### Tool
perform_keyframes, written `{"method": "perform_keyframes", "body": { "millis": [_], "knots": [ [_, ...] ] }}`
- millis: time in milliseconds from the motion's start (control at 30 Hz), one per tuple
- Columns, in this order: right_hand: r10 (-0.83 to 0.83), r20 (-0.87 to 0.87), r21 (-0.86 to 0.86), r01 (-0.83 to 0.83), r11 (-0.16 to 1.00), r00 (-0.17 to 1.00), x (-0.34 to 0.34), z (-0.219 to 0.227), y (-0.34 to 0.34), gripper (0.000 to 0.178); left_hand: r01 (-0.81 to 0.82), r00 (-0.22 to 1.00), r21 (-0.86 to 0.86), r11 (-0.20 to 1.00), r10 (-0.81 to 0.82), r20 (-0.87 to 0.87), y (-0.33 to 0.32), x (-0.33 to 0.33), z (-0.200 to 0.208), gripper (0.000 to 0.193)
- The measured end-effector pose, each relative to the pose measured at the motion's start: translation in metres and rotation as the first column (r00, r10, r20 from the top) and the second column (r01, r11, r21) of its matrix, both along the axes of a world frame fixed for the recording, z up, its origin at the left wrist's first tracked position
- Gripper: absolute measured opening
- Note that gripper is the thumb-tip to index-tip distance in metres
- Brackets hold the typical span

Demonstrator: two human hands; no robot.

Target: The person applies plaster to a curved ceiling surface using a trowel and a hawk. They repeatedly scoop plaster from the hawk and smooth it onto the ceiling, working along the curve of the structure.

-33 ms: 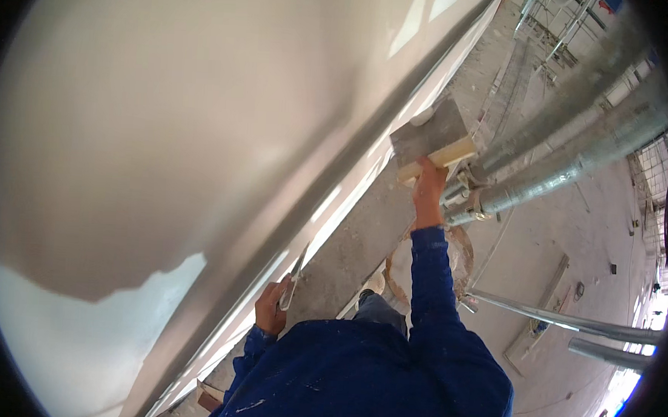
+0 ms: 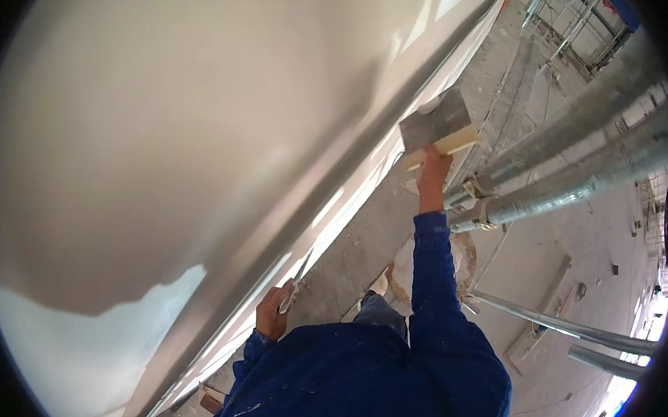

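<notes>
"what's nearest?"

"the left hand [image 2: 272,312], at seven o'clock. its fingers are curled round a thin tool [image 2: 287,300]. the tip looks near the wall [image 2: 164,139], so a slip might scratch it."

"and a bit further?"

"the right hand [image 2: 436,168], at two o'clock, is wrapped round the pale handle [image 2: 458,142] of a wide flat blade [image 2: 444,122]. if that tips, the pale lump [image 2: 431,105] by its edge could fall."

"past that?"

"metal poles [image 2: 569,191], at three o'clock. swinging that arm right might bump them."
</notes>
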State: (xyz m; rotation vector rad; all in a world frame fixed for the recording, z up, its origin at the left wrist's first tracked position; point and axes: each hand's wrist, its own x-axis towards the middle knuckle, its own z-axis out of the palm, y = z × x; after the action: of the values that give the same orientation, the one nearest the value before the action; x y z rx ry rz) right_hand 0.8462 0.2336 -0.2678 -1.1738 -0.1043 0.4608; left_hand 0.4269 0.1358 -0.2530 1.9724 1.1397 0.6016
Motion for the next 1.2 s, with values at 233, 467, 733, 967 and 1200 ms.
{"method": "perform_keyframes", "body": {
  "millis": [233,467,733,967,1200],
  "knots": [
    [-0.108,0.076,0.084,0.101,0.991,0.991,0.067,-0.024,0.095,0.034,0.032,0.996,-0.274,0.961,-0.053,-0.068,0.019,0.003,-0.015,0.041],
    [-0.122,-0.008,0.162,0.121,0.979,0.993,0.086,-0.045,0.107,0.031,-0.037,0.987,-0.410,0.911,-0.031,-0.158,0.022,0.004,-0.026,0.033],
    [-0.101,0.020,0.173,0.096,0.980,0.995,0.095,-0.057,0.106,0.029,-0.085,0.992,-0.494,0.865,0.027,-0.122,0.025,0.005,-0.034,0.032],
    [-0.195,-0.015,0.058,0.196,0.979,0.981,0.106,-0.058,0.112,0.030,-0.105,0.986,-0.393,0.913,0.045,-0.159,0.024,0.008,-0.037,0.019],
    [-0.159,0.038,0.128,0.153,0.980,0.987,0.115,-0.061,0.107,0.026,-0.128,0.978,-0.471,0.873,0.033,-0.205,0.032,0.023,-0.011,0.015]
  ]
}}
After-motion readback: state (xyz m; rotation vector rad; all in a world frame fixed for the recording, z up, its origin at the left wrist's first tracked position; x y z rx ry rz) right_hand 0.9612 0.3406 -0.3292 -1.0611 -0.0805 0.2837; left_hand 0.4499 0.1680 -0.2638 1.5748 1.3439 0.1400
